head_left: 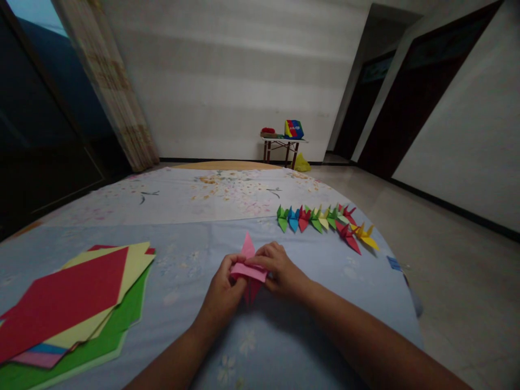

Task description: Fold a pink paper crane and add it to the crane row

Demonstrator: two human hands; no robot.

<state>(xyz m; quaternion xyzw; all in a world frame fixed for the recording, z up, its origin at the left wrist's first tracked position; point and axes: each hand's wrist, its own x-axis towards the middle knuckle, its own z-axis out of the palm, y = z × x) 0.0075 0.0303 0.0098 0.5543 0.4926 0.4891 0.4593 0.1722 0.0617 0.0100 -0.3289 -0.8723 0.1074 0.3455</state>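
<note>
A partly folded pink origami paper (252, 272) is held between both hands above the blue tablecloth, one pointed tip standing up at the far side and another pointing down toward me. My left hand (226, 283) pinches its left edge, thumb in front and fingers behind. On the other side, my right hand (282, 269) closes on the right part, with its fingertips pressing along the upper fold. Fingers cover some of the creases. Folded paper cranes (303, 218) in green, blue, red and yellow stand in a row to the right, apart from my hands.
Coloured paper sheets (81, 287) lie in a loose pile at the left. The round table wears a blue and white floral tablecloth (182, 238). A small blue item (394, 263) lies at its right edge. Against the far wall stands a small table (280, 142) with a colourful box (293, 129).
</note>
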